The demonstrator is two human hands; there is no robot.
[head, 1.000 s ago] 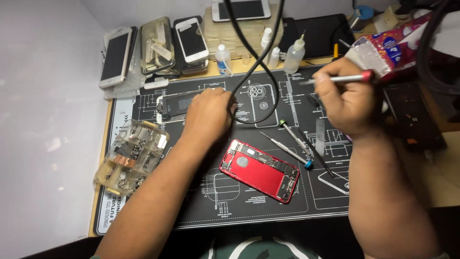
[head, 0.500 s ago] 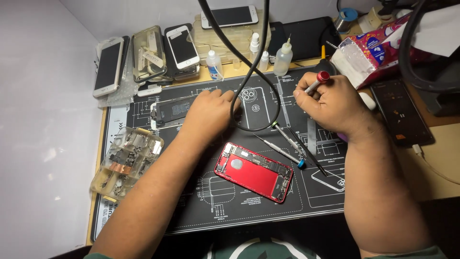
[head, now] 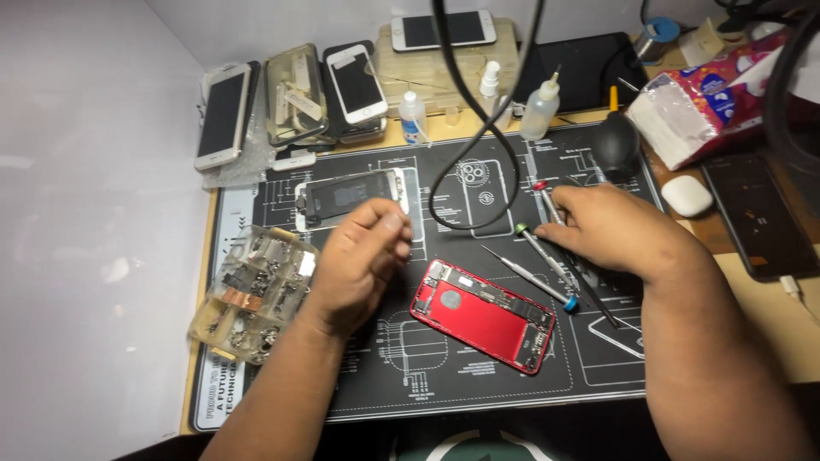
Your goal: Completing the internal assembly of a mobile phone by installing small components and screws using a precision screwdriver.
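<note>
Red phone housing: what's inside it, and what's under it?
The red phone housing lies open on the black repair mat: a dark board and small components along its upper edge and right end, the rest bare red. Whatever is beneath it is covered. Neither hand touches it.

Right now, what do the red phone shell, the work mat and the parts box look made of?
Red phone shell: likely anodised metal, with an even satin red sheen. Work mat: looks like rubber or silicone, matte black with white printed diagrams. Parts box: clear hard plastic, since the small parts show through its glossy walls.

Bright overhead light, glare on the white wall, slight motion blur.
</note>
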